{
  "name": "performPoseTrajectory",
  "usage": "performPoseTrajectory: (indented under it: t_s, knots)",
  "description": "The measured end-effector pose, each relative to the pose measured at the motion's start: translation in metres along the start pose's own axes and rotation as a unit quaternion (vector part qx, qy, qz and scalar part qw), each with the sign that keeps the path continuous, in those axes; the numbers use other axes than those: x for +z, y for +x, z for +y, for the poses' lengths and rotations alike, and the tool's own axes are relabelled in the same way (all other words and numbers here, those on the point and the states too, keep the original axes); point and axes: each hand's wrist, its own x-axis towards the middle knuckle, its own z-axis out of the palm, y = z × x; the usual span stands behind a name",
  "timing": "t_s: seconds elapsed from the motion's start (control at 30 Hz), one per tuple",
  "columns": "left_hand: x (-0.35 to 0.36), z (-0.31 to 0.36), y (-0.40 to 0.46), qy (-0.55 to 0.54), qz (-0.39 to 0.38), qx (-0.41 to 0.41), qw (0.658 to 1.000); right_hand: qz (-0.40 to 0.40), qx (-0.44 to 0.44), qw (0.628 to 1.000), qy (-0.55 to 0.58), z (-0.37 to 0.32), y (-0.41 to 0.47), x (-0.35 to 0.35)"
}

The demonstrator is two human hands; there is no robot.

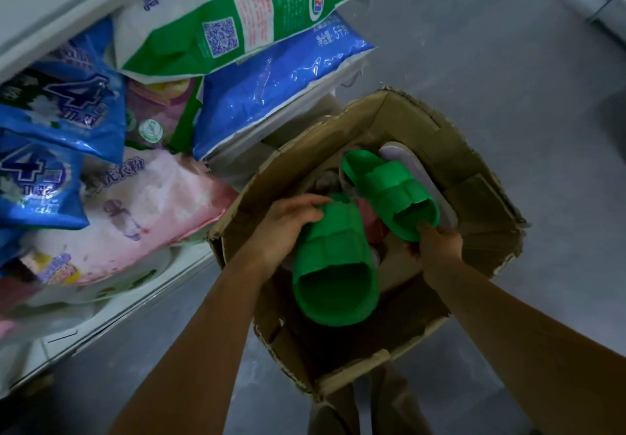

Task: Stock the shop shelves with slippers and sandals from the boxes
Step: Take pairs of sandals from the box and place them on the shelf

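2 green slippers are coming out of the box point(454, 150), 1 per hand. Left hand point(288, 223) has its grip curled over the toe end of the near slipper point(333, 265), fingers across the top, slipper tilted with its opening toward the camera, above the box's near left part. Right hand point(437, 243) pinches the near edge of the far slipper point(389, 192), fingers tucked at its opening; that slipper lies across a pale lilac slipper point(433, 184) inside the box. More footwear shows underneath, pink and grey, too jumbled to tell apart.

The box sits open on the grey floor point(508, 45), flaps torn, just right of a low shelf point(111, 312). That shelf holds detergent bags point(67, 123), blue, green and pink, stacked loosely.

Step in hand, as I judge it: picking a matched pair from the box, both grips closed. Nothing has been shelved in view. The next move likely calls for lifting both clear of the flaps, pairing them sole to sole or side by side, then carrying them to a footwear shelf. No such shelf is visible here, so the person probably has to turn or stand. Risk: the right hand's edge pinch is thin and could slip.
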Motion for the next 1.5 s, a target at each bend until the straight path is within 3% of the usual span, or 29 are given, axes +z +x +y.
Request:
performPoseTrajectory:
  t_s: [0.1,0.2,0.3,0.37,0.43,0.5,0.57,0.63,0.7,0.77,0.87,1.1,1.27,1.5]
  knots:
    - [-0.002,-0.02,0.037,0.194,0.013,0.011,0.981,-0.048,0.034,0.998,0.033,0.01,0.002,0.01]
    - [-0.003,-0.051,0.078,0.424,0.033,0.06,0.903,-0.109,0.107,0.987,0.046,0.022,0.006,0.023]
    - [-0.005,-0.08,0.105,0.507,0.036,0.096,0.856,-0.157,0.131,0.979,-0.023,0.031,0.01,0.031]
    - [-0.002,-0.089,0.112,0.516,0.063,0.123,0.846,-0.192,0.134,0.968,-0.094,0.035,0.013,0.029]
    - [0.006,-0.091,0.108,0.532,0.082,0.166,0.826,-0.191,0.082,0.963,-0.171,0.04,0.017,0.023]
    - [0.013,-0.091,0.099,0.592,0.083,0.211,0.774,-0.159,-0.062,0.941,-0.293,0.043,0.022,0.013]
    - [0.018,-0.094,0.09,0.653,0.066,0.24,0.715,-0.126,-0.264,0.853,-0.432,0.041,0.025,0.002]
    - [0.022,-0.102,0.086,0.691,0.043,0.231,0.684,-0.085,-0.438,0.702,-0.555,0.033,0.033,-0.001]
    - [0.025,-0.112,0.084,0.714,0.034,0.203,0.67,-0.083,-0.515,0.583,-0.623,0.019,0.044,0.004]
    - [0.029,-0.12,0.084,0.728,0.044,0.192,0.657,-0.1,-0.53,0.52,-0.663,0.008,0.055,0.014]
    - [0.038,-0.125,0.089,0.735,0.075,0.199,0.645,-0.117,-0.511,0.468,-0.712,0.01,0.072,0.022]
    - [0.049,-0.132,0.101,0.742,0.117,0.164,0.639,-0.082,-0.542,0.477,-0.687,0.023,0.084,0.025]
    - [0.05,-0.134,0.109,0.747,0.128,0.163,0.632,-0.07,-0.528,0.532,-0.658,0.032,0.083,0.03]
    - [0.035,-0.121,0.095,0.714,0.162,0.169,0.659,-0.11,-0.524,0.539,-0.65,0.026,0.065,0.022]
